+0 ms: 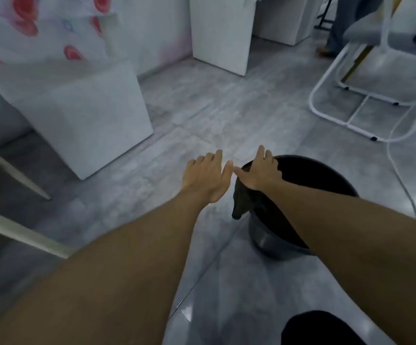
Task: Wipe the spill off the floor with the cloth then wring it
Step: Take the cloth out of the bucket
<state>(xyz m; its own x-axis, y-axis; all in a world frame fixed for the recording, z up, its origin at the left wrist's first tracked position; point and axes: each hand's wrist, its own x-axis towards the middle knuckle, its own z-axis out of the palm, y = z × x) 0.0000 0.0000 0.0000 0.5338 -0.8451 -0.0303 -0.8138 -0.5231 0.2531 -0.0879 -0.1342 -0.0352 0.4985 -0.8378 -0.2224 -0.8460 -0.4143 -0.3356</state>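
A dark cloth (243,202) hangs over the near-left rim of a black bucket (326,178) that stands on the grey tiled floor. My right hand (261,170) lies palm down over the bucket's left rim, just above the cloth, with its fingers spread. Just left of it, my left hand (207,179) hovers palm down over the floor with its fingers apart and nothing in it. The two thumbs nearly touch. No spill is clearly visible on the tiles.
A white cabinet (90,115) with a flowered cover stands to the left, another white unit (220,33) behind. A white metal chair frame (366,120) is at the right, with a person's leg (339,26) beyond. A dark shape (321,329) lies at the bottom edge.
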